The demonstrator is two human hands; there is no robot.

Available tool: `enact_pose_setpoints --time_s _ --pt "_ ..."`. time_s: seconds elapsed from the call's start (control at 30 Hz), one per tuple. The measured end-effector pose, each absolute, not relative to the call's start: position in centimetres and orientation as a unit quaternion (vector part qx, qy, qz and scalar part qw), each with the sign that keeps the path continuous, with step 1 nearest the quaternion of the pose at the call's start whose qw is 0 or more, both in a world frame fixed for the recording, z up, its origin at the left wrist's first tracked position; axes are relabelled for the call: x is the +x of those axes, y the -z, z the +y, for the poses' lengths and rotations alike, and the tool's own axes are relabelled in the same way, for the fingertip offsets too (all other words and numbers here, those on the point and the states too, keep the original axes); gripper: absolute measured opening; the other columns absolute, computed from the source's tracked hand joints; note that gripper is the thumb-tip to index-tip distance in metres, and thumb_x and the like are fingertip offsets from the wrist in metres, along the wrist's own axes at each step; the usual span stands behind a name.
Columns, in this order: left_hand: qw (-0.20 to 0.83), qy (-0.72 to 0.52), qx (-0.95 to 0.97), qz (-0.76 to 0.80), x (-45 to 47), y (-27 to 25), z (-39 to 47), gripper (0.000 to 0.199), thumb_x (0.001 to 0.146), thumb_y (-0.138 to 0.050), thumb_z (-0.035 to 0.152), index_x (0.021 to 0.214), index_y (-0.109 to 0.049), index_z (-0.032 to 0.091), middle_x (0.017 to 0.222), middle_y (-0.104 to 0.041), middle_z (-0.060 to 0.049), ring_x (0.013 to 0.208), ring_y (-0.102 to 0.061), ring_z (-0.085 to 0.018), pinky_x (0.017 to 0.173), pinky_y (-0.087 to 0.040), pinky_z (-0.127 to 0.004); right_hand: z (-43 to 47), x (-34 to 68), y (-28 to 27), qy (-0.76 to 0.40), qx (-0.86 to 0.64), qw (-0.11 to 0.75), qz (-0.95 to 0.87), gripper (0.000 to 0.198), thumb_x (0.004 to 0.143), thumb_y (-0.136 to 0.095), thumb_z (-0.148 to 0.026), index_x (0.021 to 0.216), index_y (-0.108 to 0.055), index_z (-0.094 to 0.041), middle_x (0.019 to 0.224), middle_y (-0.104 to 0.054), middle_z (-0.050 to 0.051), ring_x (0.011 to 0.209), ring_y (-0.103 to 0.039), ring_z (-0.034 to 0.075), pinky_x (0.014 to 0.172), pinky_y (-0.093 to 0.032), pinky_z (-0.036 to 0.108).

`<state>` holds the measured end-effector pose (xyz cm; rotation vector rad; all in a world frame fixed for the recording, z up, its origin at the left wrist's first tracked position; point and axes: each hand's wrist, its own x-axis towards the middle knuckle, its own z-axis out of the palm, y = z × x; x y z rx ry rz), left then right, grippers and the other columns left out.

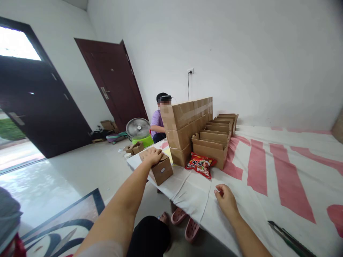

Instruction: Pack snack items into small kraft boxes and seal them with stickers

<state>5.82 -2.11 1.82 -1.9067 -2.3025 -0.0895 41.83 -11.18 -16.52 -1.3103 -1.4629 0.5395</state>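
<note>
My left hand [153, 156] lies on the top of a brown cardboard box [164, 171] at the table's left edge, its fingers spread over the flaps. A small white label shows on the near side of this box. My right hand [226, 199] hovers over or rests on the white cloth, fingers loosely curled and nothing in them. Just beyond it lies a red printed food packet [201, 165], leaning against an open carton [210, 151]. Near the right forearm, a box cutter [288, 235] is on the cloth.
Stacked, taped cartons [182, 130] form a wall, with a row of open cartons [227, 123] beside it. A co-worker [157, 123] sits behind the stack. A fan [138, 128] stands on the floor. Pink clogs [191, 230] are under the table edge [198, 217].
</note>
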Motion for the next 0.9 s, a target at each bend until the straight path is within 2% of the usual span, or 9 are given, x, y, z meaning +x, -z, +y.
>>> enact_pose_setpoints --time_s 0.13,0.3,0.47,0.63,0.73,0.9 --pt "0.027 0.007 -0.608 -0.793 5.9 -0.4 -1.1 0.054 0.091 -0.021 0.048 0.138 -0.041 0.027 0.152 -0.030 -0.013 0.138 -0.023 -0.040 0.096 -0.028 -0.069 -11.2 41.9 16.5 -0.221 -0.550 0.515 -0.620 0.019 0.073 -0.052 -0.033 0.083 -0.061 -0.020 0.084 -0.064 0.007 0.069 -0.060 0.020 0.070 -0.051 0.034" --pt "-0.004 -0.017 -0.616 -0.787 6.5 -0.3 -1.2 0.058 0.092 -0.015 0.048 0.144 -0.030 0.026 0.155 -0.021 -0.015 0.141 -0.017 -0.038 0.098 -0.022 -0.071 -11.4 41.8 16.3 -0.216 -0.556 0.502 -0.626 0.016 0.073 -0.051 -0.030 0.081 -0.060 -0.020 0.083 -0.063 0.006 0.070 -0.060 0.020 0.071 -0.050 0.034" --pt "-0.004 -0.026 -0.646 -0.763 9.5 0.0 -3.8 0.058 0.092 -0.015 0.049 0.144 -0.029 0.027 0.155 -0.021 -0.013 0.141 -0.018 -0.038 0.098 -0.023 -0.071 -11.5 41.8 16.1 -0.215 -0.558 0.497 -0.629 0.014 0.072 -0.052 -0.027 0.079 -0.061 -0.020 0.082 -0.063 0.005 0.071 -0.059 0.019 0.071 -0.048 0.033" --pt "0.005 -0.018 -0.677 -0.735 14.5 0.0 -8.0 0.057 0.091 -0.018 0.051 0.139 -0.039 0.028 0.151 -0.031 -0.014 0.137 -0.025 -0.039 0.095 -0.026 -0.072 -11.8 41.6 15.8 -0.214 -0.552 0.500 -0.632 0.012 0.072 -0.052 -0.027 0.076 -0.061 -0.021 0.080 -0.063 0.003 0.068 -0.058 0.018 0.069 -0.048 0.032" --pt "-0.001 -0.015 -0.685 -0.728 18.1 -0.2 -10.1 0.058 0.090 -0.019 0.052 0.138 -0.040 0.028 0.151 -0.030 -0.014 0.138 -0.024 -0.038 0.095 -0.025 -0.072 -11.9 41.6 15.6 -0.216 -0.547 0.505 -0.632 0.012 0.073 -0.051 -0.029 0.074 -0.061 -0.021 0.079 -0.063 0.003 0.068 -0.058 0.018 0.070 -0.048 0.031" --pt "0.001 0.003 -0.685 -0.728 24.4 -0.3 -12.3 0.059 0.090 -0.021 0.049 0.136 -0.045 0.020 0.148 -0.032 -0.022 0.134 -0.026 -0.045 0.089 -0.023 -0.076 -12.0 41.8 15.1 -0.231 -0.536 0.532 -0.613 0.027 0.080 -0.045 -0.042 0.081 -0.060 -0.020 0.082 -0.064 0.005 0.077 -0.058 0.020 0.076 -0.046 0.033"
